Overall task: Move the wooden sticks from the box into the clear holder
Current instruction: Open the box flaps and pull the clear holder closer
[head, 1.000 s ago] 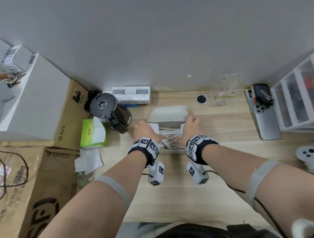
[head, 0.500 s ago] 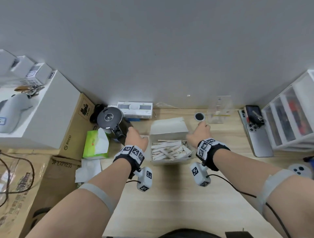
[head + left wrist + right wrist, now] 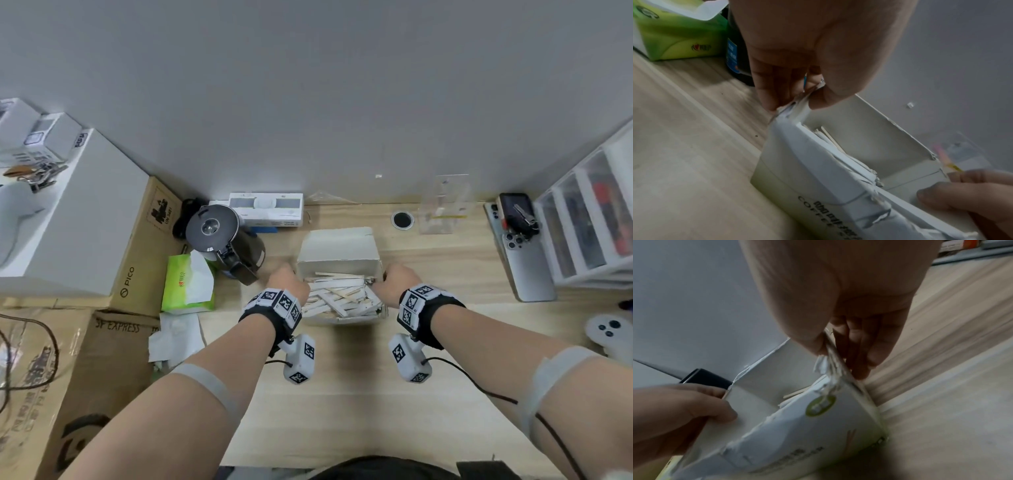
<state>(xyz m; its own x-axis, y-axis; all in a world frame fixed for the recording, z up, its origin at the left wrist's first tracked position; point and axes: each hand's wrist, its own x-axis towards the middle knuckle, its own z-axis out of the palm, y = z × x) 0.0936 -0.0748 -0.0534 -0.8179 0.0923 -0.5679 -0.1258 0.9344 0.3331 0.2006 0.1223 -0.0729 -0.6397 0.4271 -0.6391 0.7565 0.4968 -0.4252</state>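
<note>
Between my two hands, the box point(image 3: 339, 274) sits with each hand pinching a side flap, its wooden sticks point(image 3: 337, 296) lying crosswise, the clear holder point(image 3: 443, 209) beyond my right hand point(image 3: 394, 284), farther from my left hand point(image 3: 287, 282).

One white box point(image 3: 337, 251) sits at the desk's centre, holding a heap of wooden sticks point(image 3: 337, 296) — too tangled to count. One clear holder point(image 3: 443, 207) stands at 1 o'clock from it. Two hands are in view — the left hand point(image 3: 286, 279) at the box's 9 o'clock, the right hand point(image 3: 397, 279) at 3 o'clock. One kettle point(image 3: 222, 245), one green tissue pack point(image 3: 188, 284), two phones point(image 3: 524, 260) at 3 o'clock.
</note>
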